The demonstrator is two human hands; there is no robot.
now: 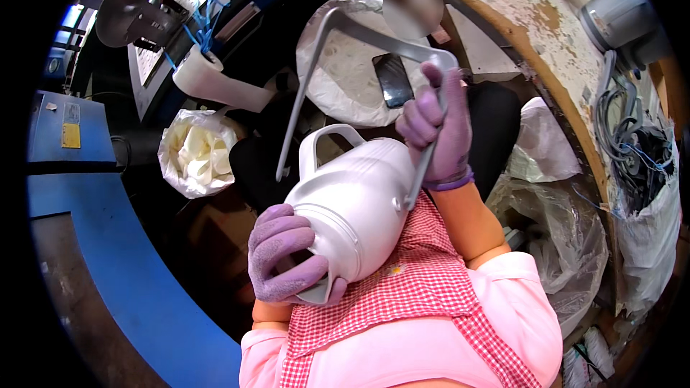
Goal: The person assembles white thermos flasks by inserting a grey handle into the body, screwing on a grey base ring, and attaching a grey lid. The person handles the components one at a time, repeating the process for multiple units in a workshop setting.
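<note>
A shiny pale grey plastic jug (366, 194) with a loop handle (310, 154) on its far side lies tilted across my lap. My left hand (284, 255), in a purple glove, is wrapped around its narrower end at the lower left. My gloved right hand (438, 126) closes around a grey U-shaped carrying handle (374, 32) near its right corner. One leg's end of this handle lies against the jug's side, beside a small round knob (397, 203). Apart from the jug, the other leg hangs free at the left. Whether the near end is hooked on, I cannot tell.
Ahead of me stands a white-lined round container (338, 93) with a phone (393, 80) on it. A bag of pale parts (198, 154) sits at left, beside a blue machine (144, 273). At right are a worn workbench (503, 7) and a sack of grey handles (632, 151).
</note>
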